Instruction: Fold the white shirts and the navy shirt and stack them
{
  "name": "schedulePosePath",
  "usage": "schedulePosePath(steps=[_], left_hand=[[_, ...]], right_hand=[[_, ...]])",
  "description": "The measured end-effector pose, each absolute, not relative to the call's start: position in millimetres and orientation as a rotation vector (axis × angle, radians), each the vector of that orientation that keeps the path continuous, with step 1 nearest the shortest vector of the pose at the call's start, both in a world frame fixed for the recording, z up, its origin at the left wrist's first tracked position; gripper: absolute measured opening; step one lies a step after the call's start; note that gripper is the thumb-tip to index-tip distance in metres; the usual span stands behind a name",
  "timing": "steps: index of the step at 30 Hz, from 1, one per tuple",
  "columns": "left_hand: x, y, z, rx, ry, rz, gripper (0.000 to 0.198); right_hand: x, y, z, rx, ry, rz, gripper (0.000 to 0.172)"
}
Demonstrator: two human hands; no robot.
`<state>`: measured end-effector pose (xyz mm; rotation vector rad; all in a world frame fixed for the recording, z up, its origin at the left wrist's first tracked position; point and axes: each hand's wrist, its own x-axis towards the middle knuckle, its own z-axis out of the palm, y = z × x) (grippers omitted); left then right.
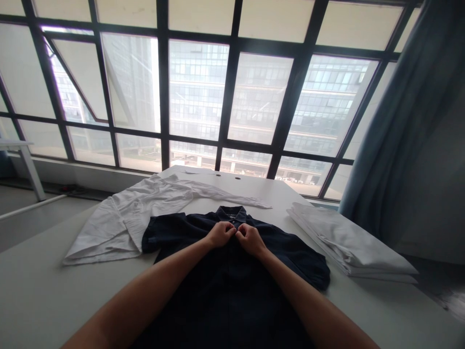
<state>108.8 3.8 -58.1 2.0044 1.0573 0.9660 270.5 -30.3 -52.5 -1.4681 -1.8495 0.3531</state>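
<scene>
At the frame's lower centre, the left hand [221, 234] and right hand [250, 239] pinch the dark shirt [232, 276] below its collar [231, 212], apparently working its fastening. The next move likely calls for steady fingertips.

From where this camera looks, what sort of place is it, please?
Probably an office or workroom, though I cannot tell which: a large white table bears a dark shirt, and big dark-framed windows face a multi-storey building.
</scene>
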Motion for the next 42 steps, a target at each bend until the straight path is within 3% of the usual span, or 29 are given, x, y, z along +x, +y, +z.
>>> schedulePosePath(steps=[11, 18, 21, 26, 30, 35, 39, 42], left_hand=[[112, -4, -53, 2.215, 1.331, 0.846, 0.024], [112, 6, -56, 2.102, 1.233, 0.866, 0.026], [113, 8, -59, 2.104, 1.169, 0.944, 0.025], [113, 6, -59, 2.11, 1.011, 1.01, 0.025], [109, 0, -53, 2.232, 1.075, 0.932, 0.023], [103, -9, -46, 2.486, 1.277, 0.782, 0.021], [94, -10, -44, 2.605, 1.473, 0.632, 0.034], [83, -3, -46, 2.509, 1.709, 0.395, 0.06]], right_hand=[[267, -36, -50, -1.607, -1.911, 0.229, 0.012], [264, -41, -46, -1.614, -1.928, 0.163, 0.009], [268, -35, -47, -1.569, -1.858, 0.305, 0.009], [278, -23, -51, -1.421, -1.678, 0.869, 0.011], [280, -18, -53, -1.432, -1.661, 0.936, 0.014], [276, -22, -52, -1.475, -1.728, 0.792, 0.012], [287, -29, -45, -1.657, -1.936, 0.191, 0.012], [309, -29, -44, -1.885, -2.014, 0.003, 0.036]])
